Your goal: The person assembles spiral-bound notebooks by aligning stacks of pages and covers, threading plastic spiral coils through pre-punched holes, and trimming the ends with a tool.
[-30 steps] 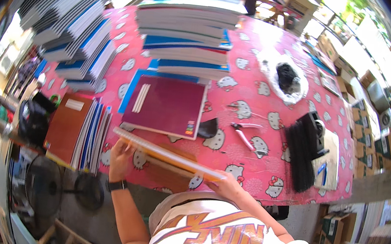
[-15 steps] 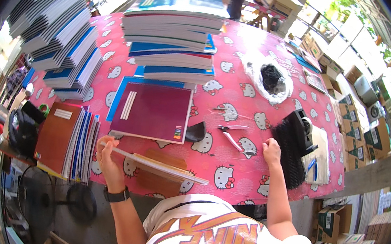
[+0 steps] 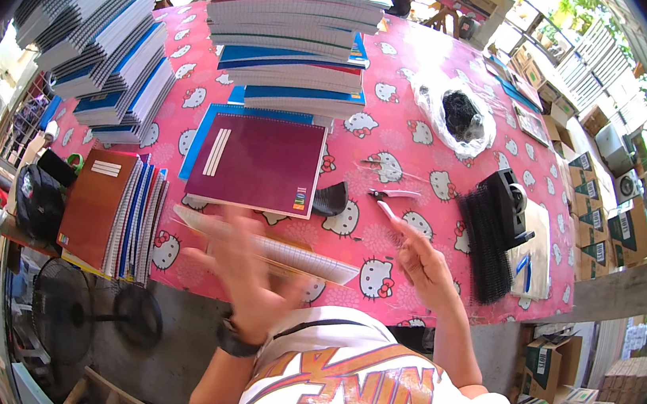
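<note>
My left hand (image 3: 247, 277), blurred by motion with its fingers spread, is over the left part of a thin notebook (image 3: 313, 259) with gridded page edges. That notebook lies at a slant on a brown board (image 3: 276, 270) at the table's front. My right hand (image 3: 427, 270) has its fingers stretched out beside the lower handle of pink-handled cutting pliers (image 3: 392, 198). Whether the fingertips touch that handle I cannot tell. Beyond the notebook lies a maroon spiral notebook (image 3: 260, 163) on a blue one (image 3: 204, 140). A black curved piece (image 3: 332, 200) rests at its right.
Tall notebook stacks (image 3: 294, 35) stand at the back and left (image 3: 124, 91). Brown-covered notebooks (image 3: 105, 193) sit front left. To the right are black binding coils (image 3: 484, 252), a black tape dispenser (image 3: 510, 207) and a plastic bag (image 3: 461, 118) with black contents. Cartons (image 3: 556, 364) flank the table.
My left hand has let go of the thin notebook's left end and moved right. The notebook lies lower on the board. My right hand has opened and moved left to the pliers. The view has tilted downward.
</note>
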The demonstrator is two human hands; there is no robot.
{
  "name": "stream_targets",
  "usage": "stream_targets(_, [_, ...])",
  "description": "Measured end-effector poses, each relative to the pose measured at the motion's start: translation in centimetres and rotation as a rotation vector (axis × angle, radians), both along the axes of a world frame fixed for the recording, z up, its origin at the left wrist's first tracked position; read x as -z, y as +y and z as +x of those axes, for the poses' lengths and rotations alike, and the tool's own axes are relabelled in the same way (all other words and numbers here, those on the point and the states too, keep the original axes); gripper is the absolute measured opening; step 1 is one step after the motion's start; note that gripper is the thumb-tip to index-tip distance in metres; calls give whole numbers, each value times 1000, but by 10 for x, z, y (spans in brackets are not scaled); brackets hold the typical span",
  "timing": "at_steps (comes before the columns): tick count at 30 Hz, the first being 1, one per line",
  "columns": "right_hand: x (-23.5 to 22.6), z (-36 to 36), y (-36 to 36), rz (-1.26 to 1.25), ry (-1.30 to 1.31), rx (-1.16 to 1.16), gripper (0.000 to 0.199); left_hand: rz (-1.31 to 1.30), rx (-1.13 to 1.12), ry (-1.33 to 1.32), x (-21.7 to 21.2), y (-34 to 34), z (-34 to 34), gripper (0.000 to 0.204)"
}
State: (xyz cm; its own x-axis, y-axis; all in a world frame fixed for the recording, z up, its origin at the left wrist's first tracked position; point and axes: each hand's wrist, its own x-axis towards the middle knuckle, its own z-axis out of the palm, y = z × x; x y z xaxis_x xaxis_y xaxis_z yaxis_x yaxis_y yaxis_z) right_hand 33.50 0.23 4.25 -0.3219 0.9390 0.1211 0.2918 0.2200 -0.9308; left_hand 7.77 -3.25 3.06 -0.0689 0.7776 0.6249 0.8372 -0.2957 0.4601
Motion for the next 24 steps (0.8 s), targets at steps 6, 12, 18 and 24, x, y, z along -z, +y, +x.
stream_targets(6, [-13, -10, -7, 121, -31, -58, 24, -367, 311, 115, 9, 8, 44, 72])
stream_targets(12, [-6, -20, -11, 89, -27, -60, 23, -58, 289, 139, 23, 16, 50, 31])
stream_targets(18, [-4, -18, -8, 75, -60, -121, 26, -221, 477, -20, -1, 17, 32, 25])
stream_targets(24, [-14, -20, -1, 53, -118, -229, 28, 17, 538, -80, 11, 12, 24, 20])
